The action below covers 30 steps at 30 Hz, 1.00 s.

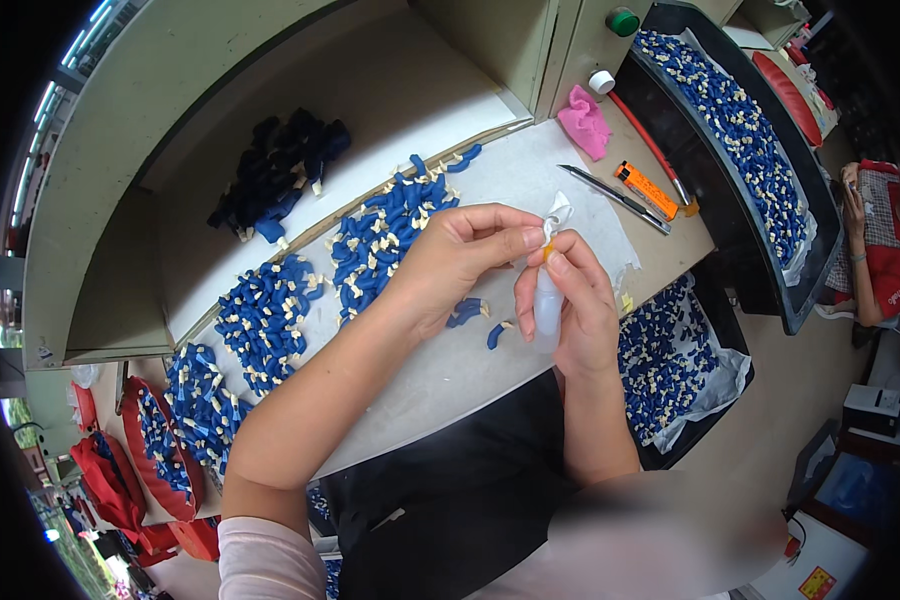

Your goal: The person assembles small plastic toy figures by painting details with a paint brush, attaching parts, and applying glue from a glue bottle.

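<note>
My right hand (585, 310) is wrapped round a small translucent squeeze bottle (547, 318) with a yellow-orange neck, held upright over the table. At the bottle's top, my left hand (470, 245) pinches a crumpled white tissue (561, 209) between thumb and forefinger. The fingertips of both hands meet there, so the bottle's tip is mostly hidden. Below my left wrist lie a few loose small blue pieces with cream ends (498, 334). A large pile of the same blue-and-cream pieces (375, 240) spreads beyond my left forearm.
Dark pieces (280, 170) are heaped on the shelf. A cutter knife (615, 198), an orange box (646, 190), a brush with a red handle (650, 140) and a pink cloth (584, 122) lie at the right. Black trays (800, 300) hold more pieces. Another person's arm (860, 250) shows far right.
</note>
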### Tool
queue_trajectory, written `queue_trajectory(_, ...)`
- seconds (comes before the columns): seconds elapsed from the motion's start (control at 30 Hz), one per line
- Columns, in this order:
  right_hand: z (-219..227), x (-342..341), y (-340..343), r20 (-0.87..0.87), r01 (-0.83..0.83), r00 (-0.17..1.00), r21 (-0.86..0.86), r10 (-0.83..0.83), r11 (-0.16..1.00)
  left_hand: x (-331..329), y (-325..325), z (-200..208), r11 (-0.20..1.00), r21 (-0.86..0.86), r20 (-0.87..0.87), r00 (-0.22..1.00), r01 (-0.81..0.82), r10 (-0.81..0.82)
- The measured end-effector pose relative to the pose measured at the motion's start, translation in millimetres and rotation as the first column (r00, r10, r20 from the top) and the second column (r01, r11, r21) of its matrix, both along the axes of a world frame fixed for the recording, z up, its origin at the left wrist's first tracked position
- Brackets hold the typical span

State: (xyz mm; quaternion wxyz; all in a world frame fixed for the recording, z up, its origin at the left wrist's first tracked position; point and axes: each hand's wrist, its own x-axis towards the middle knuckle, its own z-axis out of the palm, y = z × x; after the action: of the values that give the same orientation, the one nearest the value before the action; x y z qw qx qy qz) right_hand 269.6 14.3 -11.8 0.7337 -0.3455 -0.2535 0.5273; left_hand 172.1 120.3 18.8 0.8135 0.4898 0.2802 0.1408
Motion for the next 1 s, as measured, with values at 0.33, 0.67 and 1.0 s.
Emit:
queue_trajectory(0.33, -4.3, -3.3, 1.9, 0.156, 0.104, 0.983, -0.052, -0.094, 0.993, 4.1, -9.8, 0.0, 0.792, 0.585, 0.011, 0.977, -0.178, 0.212)
queue_trajectory(0.67, -4.1, -3.6, 2.6, 0.210, 0.170, 0.964, -0.014, -0.163, 0.985, 5.6, -14.4, 3.3, 0.975, 0.153, 0.012, 0.986, -0.163, 0.163)
queue_trajectory(1.0, -4.8, 6.8, 4.7, -0.231, -0.113, 0.964, 0.087, 0.130, 0.990, 12.1, -13.4, 0.3, 0.990, -0.095, 0.146, 0.982, -0.104, 0.117)
